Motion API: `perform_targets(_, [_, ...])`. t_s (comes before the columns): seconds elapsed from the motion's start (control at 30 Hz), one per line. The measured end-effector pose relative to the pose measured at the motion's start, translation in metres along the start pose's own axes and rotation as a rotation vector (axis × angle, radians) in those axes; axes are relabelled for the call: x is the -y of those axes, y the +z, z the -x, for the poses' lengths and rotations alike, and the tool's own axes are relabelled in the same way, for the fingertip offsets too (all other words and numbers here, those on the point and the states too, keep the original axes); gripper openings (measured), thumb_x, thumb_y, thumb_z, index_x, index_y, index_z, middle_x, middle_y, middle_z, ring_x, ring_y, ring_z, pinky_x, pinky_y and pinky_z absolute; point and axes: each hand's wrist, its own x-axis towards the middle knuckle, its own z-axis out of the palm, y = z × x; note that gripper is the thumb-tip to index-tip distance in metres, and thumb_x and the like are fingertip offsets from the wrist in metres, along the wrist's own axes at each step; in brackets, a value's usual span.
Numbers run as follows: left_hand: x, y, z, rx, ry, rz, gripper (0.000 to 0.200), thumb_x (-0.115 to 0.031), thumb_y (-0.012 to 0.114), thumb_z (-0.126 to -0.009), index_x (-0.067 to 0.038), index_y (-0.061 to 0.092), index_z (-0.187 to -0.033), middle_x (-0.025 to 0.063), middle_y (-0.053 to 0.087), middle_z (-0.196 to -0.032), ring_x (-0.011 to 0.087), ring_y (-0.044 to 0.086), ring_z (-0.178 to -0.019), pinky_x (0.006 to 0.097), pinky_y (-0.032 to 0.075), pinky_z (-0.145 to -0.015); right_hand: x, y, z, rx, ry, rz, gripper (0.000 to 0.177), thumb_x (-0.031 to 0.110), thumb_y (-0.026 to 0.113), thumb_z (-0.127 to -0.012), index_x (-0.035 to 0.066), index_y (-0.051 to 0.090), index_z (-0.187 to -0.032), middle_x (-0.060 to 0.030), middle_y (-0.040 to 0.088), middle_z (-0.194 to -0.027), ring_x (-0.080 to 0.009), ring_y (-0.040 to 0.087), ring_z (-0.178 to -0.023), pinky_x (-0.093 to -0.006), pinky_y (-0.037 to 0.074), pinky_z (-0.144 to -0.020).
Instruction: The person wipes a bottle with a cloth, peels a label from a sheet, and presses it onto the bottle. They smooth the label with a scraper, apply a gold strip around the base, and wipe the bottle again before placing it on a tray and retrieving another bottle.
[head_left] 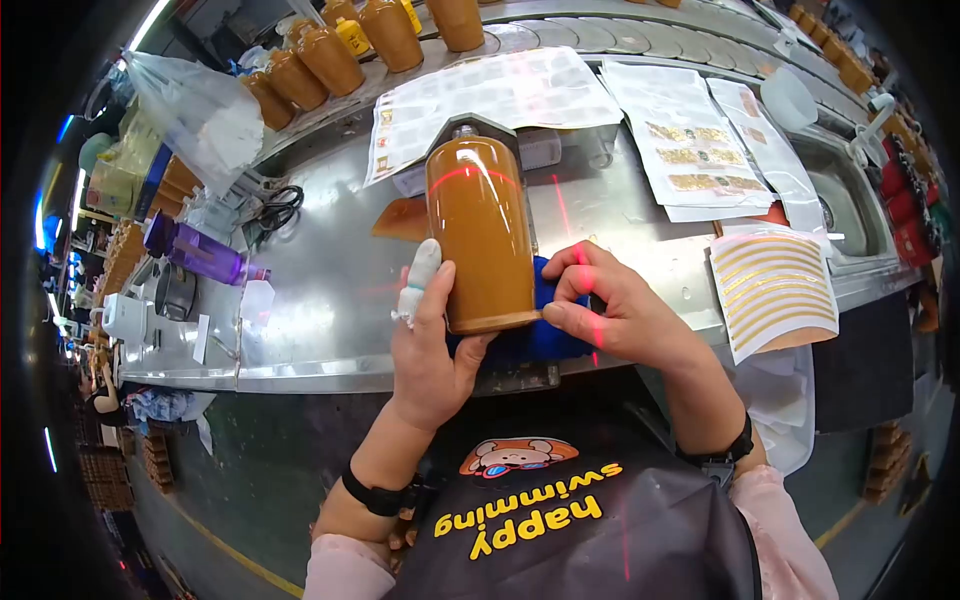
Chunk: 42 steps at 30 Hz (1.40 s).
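Note:
A glossy brown bottle (480, 235) lies in a stand with a dark angular frame (508, 135), its neck pointing away from me and its base toward me. My left hand (428, 345) is wrapped round the bottle's lower left side, with a white covering on one finger. At the bottle's lower right edge, my right hand (600, 305) has its fingers bent and pinched near the base rim; whatever is between them is too small to make out. Blue cloth (560, 335) shows under the bottle. Red laser lines cross the bottle and my right hand.
More brown bottles (330, 60) stand at the back left. Label sheets (690, 150) and a sheet of gold curved strips (775, 285) lie right, near a sink (850, 215). A purple water bottle (205, 255), scissors (278, 208) and a plastic bag (205, 115) are left.

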Motion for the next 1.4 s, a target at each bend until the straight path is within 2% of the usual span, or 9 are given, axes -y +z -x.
perform_targets(0.07, [0.001, 0.003, 0.003, -0.025, -0.031, 0.045, 0.061, -0.027, 0.064, -0.093, 0.005, 0.038, -0.139, 0.0268, 0.048, -0.136, 0.0414, 0.050, -0.125, 0.0469, 0.037, -0.107, 0.006, 0.000, -0.001, -0.001, 0.034, -0.051, 0.019, 0.019, 0.072, -0.083, 0.004, 0.060, -0.079, -0.0150, 0.056, -0.105, -0.0324, 0.053, -0.101, -0.0399, 0.042, -0.090])
perform_targets(0.2, [0.003, 0.005, 0.009, -0.042, -0.080, 0.135, 0.063, -0.028, 0.063, -0.094, 0.007, 0.037, -0.140, 0.0263, 0.051, -0.133, 0.0394, 0.052, -0.124, 0.0429, 0.041, -0.103, 0.002, 0.004, -0.002, -0.031, -0.013, 0.020, 0.019, 0.019, 0.072, -0.083, 0.004, 0.061, -0.080, -0.0153, 0.056, -0.105, -0.0334, 0.053, -0.101, -0.0409, 0.043, -0.090])
perform_targets(0.3, [0.008, 0.010, 0.015, -0.057, -0.179, 0.248, 0.065, -0.030, 0.063, -0.094, 0.008, 0.037, -0.139, 0.0252, 0.053, -0.132, 0.0380, 0.053, -0.123, 0.0457, 0.037, -0.107, 0.001, 0.005, -0.001, -0.036, -0.022, 0.022, 0.019, 0.018, 0.072, -0.083, 0.003, 0.061, -0.080, -0.0153, 0.056, -0.104, -0.0335, 0.053, -0.101, -0.0413, 0.043, -0.090])
perform_targets(0.57, [0.000, 0.002, -0.002, -0.021, -0.046, 0.019, 0.071, -0.033, 0.065, -0.092, 0.007, 0.033, -0.142, 0.0231, 0.050, -0.136, 0.0369, 0.050, -0.126, 0.0487, 0.026, -0.113, 0.000, 0.006, -0.001, -0.050, -0.047, 0.047, 0.015, 0.015, 0.071, -0.083, 0.004, 0.061, -0.082, -0.0155, 0.056, -0.105, -0.0329, 0.053, -0.104, -0.0404, 0.043, -0.090])
perform_targets(0.77, [0.011, 0.008, 0.005, -0.038, -0.135, 0.384, 0.071, -0.035, 0.062, -0.094, 0.007, 0.031, -0.142, 0.0229, 0.045, -0.140, 0.0324, 0.043, -0.132, 0.0441, 0.028, -0.112, -0.009, 0.005, 0.005, -0.307, -0.146, -0.157, 0.022, 0.005, 0.063, -0.087, 0.006, 0.066, -0.109, -0.0148, 0.059, -0.120, -0.0233, 0.059, -0.109, -0.0334, 0.049, -0.087])
perform_targets(0.97, [-0.001, 0.000, -0.008, -0.131, -0.207, 0.520, 0.065, -0.036, 0.063, -0.092, 0.005, 0.037, -0.135, 0.0177, 0.043, -0.134, 0.0268, 0.039, -0.129, 0.0383, 0.026, -0.111, 0.004, 0.010, 0.013, -0.319, -0.009, -0.613, 0.036, 0.002, 0.048, -0.098, 0.002, 0.052, -0.133, -0.0109, 0.058, -0.123, -0.0144, 0.061, -0.109, -0.0273, 0.054, -0.085])
perform_targets(1.07, [-0.004, 0.001, -0.014, -0.086, -0.225, 0.461, 0.064, -0.034, 0.065, -0.090, 0.003, 0.037, -0.134, 0.0159, 0.042, -0.132, 0.0260, 0.038, -0.127, 0.0380, 0.025, -0.111, 0.005, 0.008, 0.017, -0.262, 0.087, -0.705, 0.039, 0.005, 0.047, -0.099, 0.000, 0.044, -0.137, -0.0170, 0.058, -0.128, -0.0218, 0.060, -0.114, -0.0360, 0.054, -0.092])
perform_targets(1.17, [-0.008, 0.004, -0.015, -0.041, -0.240, 0.427, 0.065, -0.029, 0.066, -0.088, 0.002, 0.034, -0.136, 0.0138, 0.039, -0.133, 0.0248, 0.034, -0.130, 0.0377, 0.021, -0.113, 0.008, 0.010, 0.019, -0.230, 0.139, -0.792, 0.035, 0.006, 0.050, -0.099, 0.000, 0.048, -0.133, -0.0075, 0.063, -0.113, -0.0118, 0.061, -0.100, -0.0274, 0.053, -0.086])
perform_targets(1.4, [-0.010, 0.003, -0.017, -0.004, -0.256, 0.337, 0.068, -0.025, 0.066, -0.084, 0.000, 0.033, -0.137, 0.0132, 0.036, -0.134, 0.0242, 0.032, -0.131, 0.0364, 0.021, -0.113, 0.001, 0.011, 0.021, -0.107, 0.139, -0.445, 0.026, 0.010, 0.055, -0.092, 0.001, 0.057, -0.116, -0.0054, 0.064, -0.096, -0.0094, 0.059, -0.089, -0.0258, 0.049, -0.079])
